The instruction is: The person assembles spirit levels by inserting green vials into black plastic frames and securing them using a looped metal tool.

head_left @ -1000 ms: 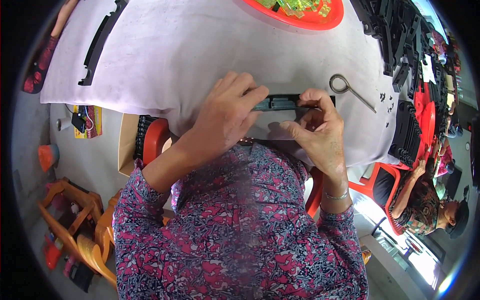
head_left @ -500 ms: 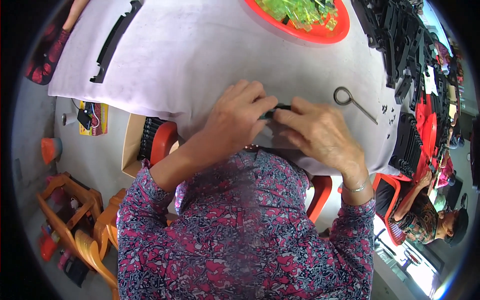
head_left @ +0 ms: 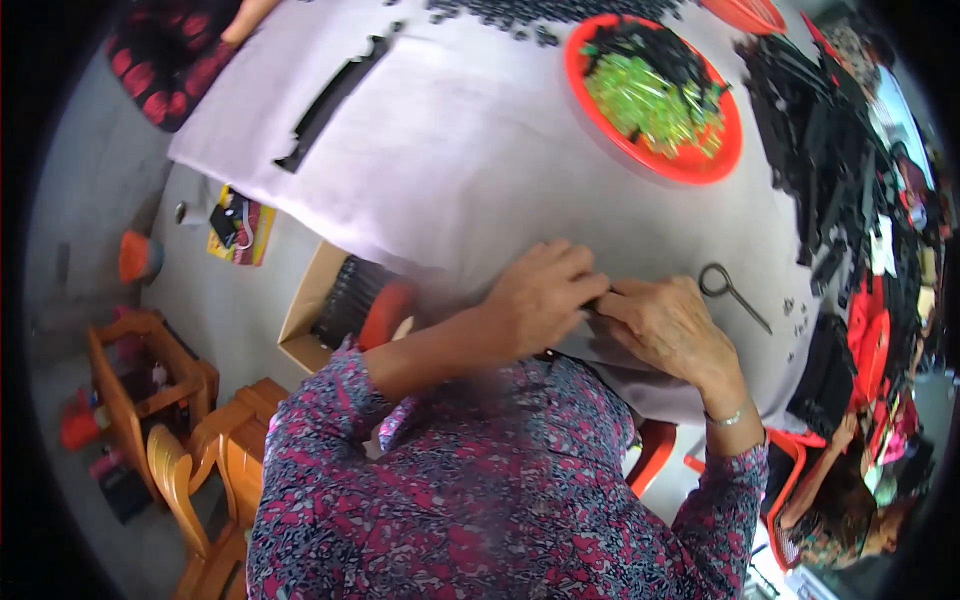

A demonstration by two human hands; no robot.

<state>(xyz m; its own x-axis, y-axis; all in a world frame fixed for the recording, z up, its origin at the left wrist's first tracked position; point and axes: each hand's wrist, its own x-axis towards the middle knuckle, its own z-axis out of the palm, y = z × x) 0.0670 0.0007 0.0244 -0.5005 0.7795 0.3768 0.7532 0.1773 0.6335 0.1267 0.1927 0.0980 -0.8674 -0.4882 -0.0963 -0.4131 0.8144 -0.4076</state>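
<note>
Black part (head_left: 598, 300) sits at the near edge of the table (head_left: 450, 170), almost fully hidden between the two hands; only a thin dark sliver shows where the fingertips meet. Left hand (head_left: 540, 298) is curled over it from the left, fingers bent down and closed on it. Right hand (head_left: 665, 325) meets it from the right, fingers pinched in at the same spot, so it reads as a two-hand grip on one small piece. Exact shape can't be told.

Judgement: small, light, rigid plastic, like the black strips (head_left: 330, 100) further up the cloth. Likely smooth, so it could slip from a loose pinch. Best held at both ends with fingertips, pressed flat on the cloth for support.

Nearby: metal ring tool (head_left: 728, 290) just right of the right hand, red tray (head_left: 690, 165) with green bits beyond, pile of black parts (head_left: 830, 150) at right.
</note>
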